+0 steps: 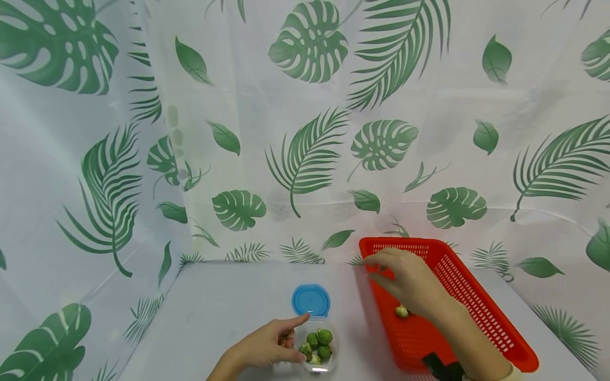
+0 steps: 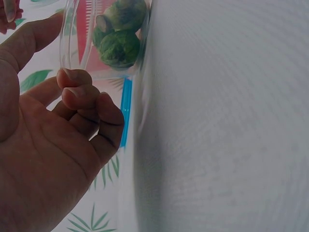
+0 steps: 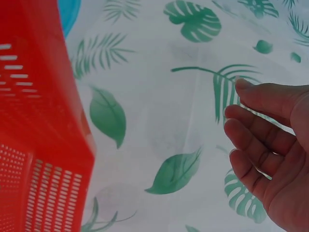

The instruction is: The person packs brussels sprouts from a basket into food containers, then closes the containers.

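A clear plastic container [image 1: 335,346] stands on the white table with several green Brussels sprouts [image 1: 324,336] in it. My left hand [image 1: 267,344] holds its left side between thumb and forefinger; the other fingers are curled, as the left wrist view shows. Just behind the container is its blue lid [image 1: 311,300], lying flat. Over the left side of a red plastic basket [image 1: 476,301] hovers my right hand [image 1: 410,278], fingers loosely bent and holding nothing. One Brussels sprout [image 1: 402,311] is visible inside the basket, partly hidden by my right arm.
The basket has perforated walls and fills the right part of the table [image 1: 224,301]. White sheeting [image 1: 257,132] printed with green leaves hangs behind the table and along both sides. A black strap-like object [image 1: 443,368] sits by my right wrist.
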A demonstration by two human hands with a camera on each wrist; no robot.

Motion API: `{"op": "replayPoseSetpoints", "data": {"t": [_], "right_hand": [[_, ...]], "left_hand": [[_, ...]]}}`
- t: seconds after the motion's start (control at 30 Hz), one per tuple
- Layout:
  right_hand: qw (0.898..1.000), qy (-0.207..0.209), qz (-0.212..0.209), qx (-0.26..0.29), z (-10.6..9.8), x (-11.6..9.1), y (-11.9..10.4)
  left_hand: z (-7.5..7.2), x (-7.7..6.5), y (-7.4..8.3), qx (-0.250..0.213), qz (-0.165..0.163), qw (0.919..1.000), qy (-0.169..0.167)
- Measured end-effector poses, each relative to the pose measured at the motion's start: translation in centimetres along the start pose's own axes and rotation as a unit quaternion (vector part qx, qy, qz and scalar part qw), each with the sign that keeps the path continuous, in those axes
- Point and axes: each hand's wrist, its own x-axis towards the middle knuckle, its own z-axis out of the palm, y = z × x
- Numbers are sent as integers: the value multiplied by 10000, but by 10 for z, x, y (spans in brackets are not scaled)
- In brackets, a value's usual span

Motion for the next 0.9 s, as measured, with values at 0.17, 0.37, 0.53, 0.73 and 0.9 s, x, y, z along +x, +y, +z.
{"op": "replayPoseSetpoints", "data": {"t": [0.17,0.37,0.53,0.73,0.9], "right_hand": [[9997,-86,229,77,4,1,11],[9993,-179,285,144,6,1,21],[9991,-202,278,229,6,2,29],[9982,-306,364,365,9,3,41],[9970,-405,500,430,12,3,49]], "left_hand": [[0,0,-1,30,29,10000,-4],[0,0,1,16,35,10000,0],[0,0,1,-35,47,10000,-22],[1,-1,2,-80,73,9999,-38],[0,-1,1,-42,58,10000,-34]]}}
